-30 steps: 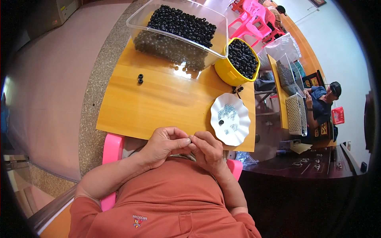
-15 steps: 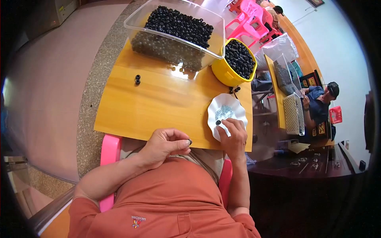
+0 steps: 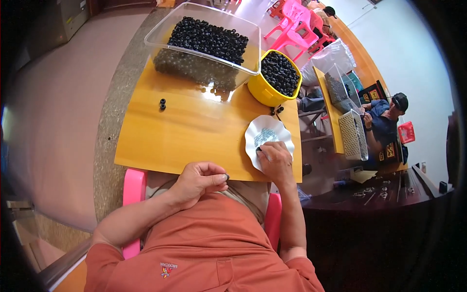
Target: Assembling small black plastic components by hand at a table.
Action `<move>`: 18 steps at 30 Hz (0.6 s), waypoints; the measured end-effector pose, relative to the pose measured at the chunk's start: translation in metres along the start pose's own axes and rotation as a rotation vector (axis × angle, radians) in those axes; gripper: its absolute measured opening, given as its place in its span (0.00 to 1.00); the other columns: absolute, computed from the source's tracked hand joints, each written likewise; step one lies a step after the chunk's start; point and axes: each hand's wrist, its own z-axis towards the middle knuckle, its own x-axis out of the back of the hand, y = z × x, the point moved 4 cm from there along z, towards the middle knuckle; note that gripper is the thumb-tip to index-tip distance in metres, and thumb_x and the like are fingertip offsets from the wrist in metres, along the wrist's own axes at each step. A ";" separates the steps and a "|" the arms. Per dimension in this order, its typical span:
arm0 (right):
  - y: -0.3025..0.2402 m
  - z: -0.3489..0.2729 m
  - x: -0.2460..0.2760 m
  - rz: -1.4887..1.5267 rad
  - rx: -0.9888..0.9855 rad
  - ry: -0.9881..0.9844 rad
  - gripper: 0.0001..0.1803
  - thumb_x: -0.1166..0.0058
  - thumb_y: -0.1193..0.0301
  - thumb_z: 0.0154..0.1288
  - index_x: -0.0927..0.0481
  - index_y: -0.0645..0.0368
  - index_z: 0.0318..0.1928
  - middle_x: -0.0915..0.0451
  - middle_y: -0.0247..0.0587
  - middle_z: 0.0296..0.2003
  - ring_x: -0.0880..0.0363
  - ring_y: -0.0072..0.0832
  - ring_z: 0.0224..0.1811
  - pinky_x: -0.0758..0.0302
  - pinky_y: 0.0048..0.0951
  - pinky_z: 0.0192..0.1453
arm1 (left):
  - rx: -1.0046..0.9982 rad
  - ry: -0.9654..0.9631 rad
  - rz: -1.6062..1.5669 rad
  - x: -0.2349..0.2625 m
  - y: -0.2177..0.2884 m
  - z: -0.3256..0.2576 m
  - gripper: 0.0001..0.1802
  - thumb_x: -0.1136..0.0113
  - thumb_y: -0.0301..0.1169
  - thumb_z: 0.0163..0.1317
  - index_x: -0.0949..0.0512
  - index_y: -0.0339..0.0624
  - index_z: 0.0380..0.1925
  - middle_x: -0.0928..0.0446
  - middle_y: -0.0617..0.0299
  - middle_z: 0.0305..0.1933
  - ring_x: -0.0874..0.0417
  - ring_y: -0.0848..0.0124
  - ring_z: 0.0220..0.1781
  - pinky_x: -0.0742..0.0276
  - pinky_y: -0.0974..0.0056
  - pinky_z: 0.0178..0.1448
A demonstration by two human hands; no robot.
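Note:
My left hand (image 3: 200, 181) is closed near the table's front edge, its thumb and fingers pinching a small black ring-shaped piece (image 3: 227, 176). To its right, my right hand (image 3: 277, 161) reaches over a white wavy-rimmed dish (image 3: 250, 132). Between its thumb and fingertips is a small black round piece (image 3: 259, 149), partly covered by the fingers. Tiny silvery-blue bits (image 3: 266, 136) lie heaped in the dish, right beside those fingertips. Whether any bit is touched I cannot tell.
A clear plastic bin (image 3: 254, 51) and a yellow tub (image 3: 262, 90), both full of black ring pieces, stand at the table's far side. Two loose pieces (image 3: 162, 104) lie at left, others (image 3: 279, 110) by the tub. A person (image 3: 382, 119) works at another table on the right.
My right hand has turned over the dish, and its fingers now cover more of the black piece. My left hand keeps its pinch. The whole view has shifted slightly.

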 end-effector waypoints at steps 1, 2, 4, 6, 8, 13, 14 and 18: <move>0.001 -0.001 0.000 0.005 0.017 0.010 0.07 0.37 0.76 0.49 0.17 0.58 0.31 0.17 0.38 0.34 0.21 0.39 0.39 0.24 0.35 0.43 | 0.005 -0.002 0.015 0.000 -0.002 -0.001 0.06 0.38 0.22 0.60 0.22 0.35 0.37 0.20 0.59 0.36 0.16 0.69 0.36 0.16 0.64 0.47; 0.001 -0.002 -0.001 0.010 0.034 0.020 0.06 0.37 0.76 0.48 0.17 0.58 0.31 0.17 0.37 0.33 0.20 0.38 0.39 0.23 0.35 0.43 | 0.004 -0.005 0.018 0.000 -0.002 -0.001 0.06 0.38 0.22 0.60 0.22 0.35 0.37 0.20 0.59 0.36 0.16 0.69 0.36 0.16 0.64 0.47; 0.001 -0.002 0.000 0.010 0.061 0.029 0.06 0.38 0.76 0.48 0.18 0.58 0.30 0.17 0.37 0.33 0.20 0.38 0.38 0.23 0.35 0.42 | -0.009 0.002 0.002 0.000 -0.001 0.000 0.06 0.39 0.21 0.60 0.22 0.35 0.37 0.20 0.59 0.36 0.16 0.69 0.36 0.16 0.64 0.46; 0.001 -0.002 0.000 0.008 0.092 0.046 0.05 0.38 0.76 0.48 0.18 0.58 0.29 0.17 0.36 0.32 0.20 0.38 0.37 0.23 0.34 0.42 | -0.002 0.008 0.010 -0.001 -0.001 -0.001 0.06 0.39 0.21 0.60 0.22 0.35 0.37 0.20 0.59 0.36 0.16 0.69 0.36 0.16 0.65 0.45; 0.001 -0.006 -0.001 -0.013 0.090 0.019 0.04 0.38 0.76 0.48 0.18 0.58 0.28 0.17 0.37 0.32 0.20 0.38 0.38 0.22 0.34 0.41 | 0.000 0.018 0.018 -0.001 -0.002 -0.001 0.06 0.39 0.21 0.60 0.22 0.36 0.37 0.19 0.59 0.35 0.16 0.69 0.35 0.16 0.65 0.45; -0.001 -0.004 0.001 0.010 0.100 0.051 0.02 0.43 0.76 0.52 0.20 0.57 0.24 0.18 0.38 0.29 0.22 0.40 0.35 0.23 0.37 0.39 | 0.014 0.018 0.025 -0.002 -0.003 -0.003 0.06 0.38 0.23 0.60 0.22 0.36 0.37 0.19 0.58 0.36 0.16 0.68 0.35 0.16 0.66 0.44; 0.000 -0.003 0.003 0.004 0.105 0.065 0.02 0.43 0.76 0.52 0.20 0.57 0.24 0.18 0.38 0.29 0.22 0.40 0.35 0.23 0.37 0.39 | 0.004 0.008 0.035 -0.004 -0.001 -0.003 0.06 0.38 0.23 0.60 0.22 0.36 0.37 0.19 0.58 0.36 0.16 0.68 0.35 0.16 0.66 0.44; 0.003 -0.003 0.003 -0.034 0.094 0.019 0.03 0.38 0.73 0.50 0.21 0.56 0.26 0.18 0.37 0.31 0.21 0.39 0.36 0.24 0.36 0.41 | -0.009 -0.003 0.048 -0.004 -0.001 -0.003 0.06 0.38 0.24 0.60 0.22 0.36 0.37 0.20 0.58 0.36 0.16 0.68 0.37 0.17 0.66 0.44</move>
